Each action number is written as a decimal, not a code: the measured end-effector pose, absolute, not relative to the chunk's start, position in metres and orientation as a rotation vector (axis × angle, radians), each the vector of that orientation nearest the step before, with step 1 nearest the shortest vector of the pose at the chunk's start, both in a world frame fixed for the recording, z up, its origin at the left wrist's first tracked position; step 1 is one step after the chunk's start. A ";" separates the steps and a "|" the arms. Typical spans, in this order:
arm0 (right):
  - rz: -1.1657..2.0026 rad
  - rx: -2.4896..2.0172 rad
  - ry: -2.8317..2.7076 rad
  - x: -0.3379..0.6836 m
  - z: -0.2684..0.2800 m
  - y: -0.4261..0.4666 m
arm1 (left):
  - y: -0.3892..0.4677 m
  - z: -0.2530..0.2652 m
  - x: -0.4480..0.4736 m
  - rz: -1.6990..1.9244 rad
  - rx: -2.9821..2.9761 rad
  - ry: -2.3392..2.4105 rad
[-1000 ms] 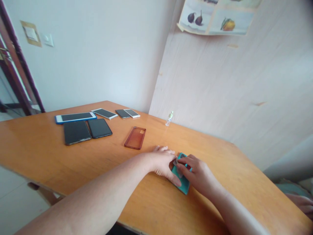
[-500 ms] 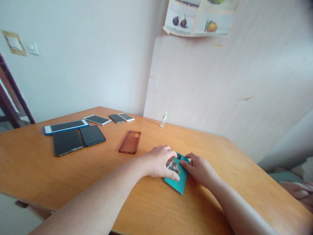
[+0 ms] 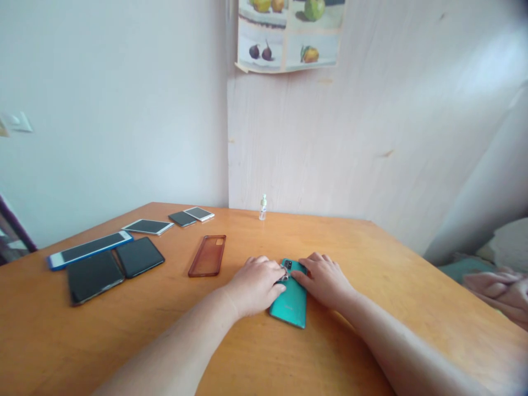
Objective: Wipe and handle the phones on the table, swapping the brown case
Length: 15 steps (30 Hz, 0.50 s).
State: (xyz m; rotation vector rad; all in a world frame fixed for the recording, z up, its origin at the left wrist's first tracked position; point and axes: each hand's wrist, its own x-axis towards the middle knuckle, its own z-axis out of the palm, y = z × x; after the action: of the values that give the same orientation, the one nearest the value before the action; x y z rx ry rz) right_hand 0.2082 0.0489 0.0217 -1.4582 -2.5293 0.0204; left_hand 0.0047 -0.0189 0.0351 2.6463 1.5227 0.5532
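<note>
A teal smartphone [image 3: 291,305] lies back side up on the wooden table, its dark camera block at the far end. My left hand [image 3: 258,283] is closed on a small greyish cloth [image 3: 284,273] and presses it against the phone's back near the camera. Most of the cloth is hidden under the fingers. My right hand [image 3: 325,279] grips the phone's upper right edge, with the thumb resting on its back. To the left lies an empty reddish-brown phone case [image 3: 208,256].
Several other phones lie on the left of the table [image 3: 165,330]: a blue-cased one [image 3: 93,248], two black ones including this black phone [image 3: 139,257], and smaller ones behind. A small clear spray bottle [image 3: 263,209] stands near the wall.
My left hand has moved the cloth up the phone towards the camera block, and its fingers have closed more tightly over it. The right hand still steadies the phone. The view has turned right.
</note>
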 end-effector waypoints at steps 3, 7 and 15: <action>0.055 -1.387 -2.549 0.205 0.023 0.047 | -0.013 0.033 0.003 0.581 2.613 1.567; 0.101 -1.329 -2.565 0.203 0.023 0.046 | -0.003 0.028 0.000 0.614 2.558 1.632; 0.074 -1.368 -2.549 0.198 0.022 0.042 | 0.013 0.021 0.000 0.647 2.495 1.695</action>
State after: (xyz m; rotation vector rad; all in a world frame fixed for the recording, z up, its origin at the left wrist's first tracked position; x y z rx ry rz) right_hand 0.1980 0.0417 0.0222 -1.3684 -2.5494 0.0735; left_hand 0.0001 0.0126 0.0214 2.4949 1.6947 0.6469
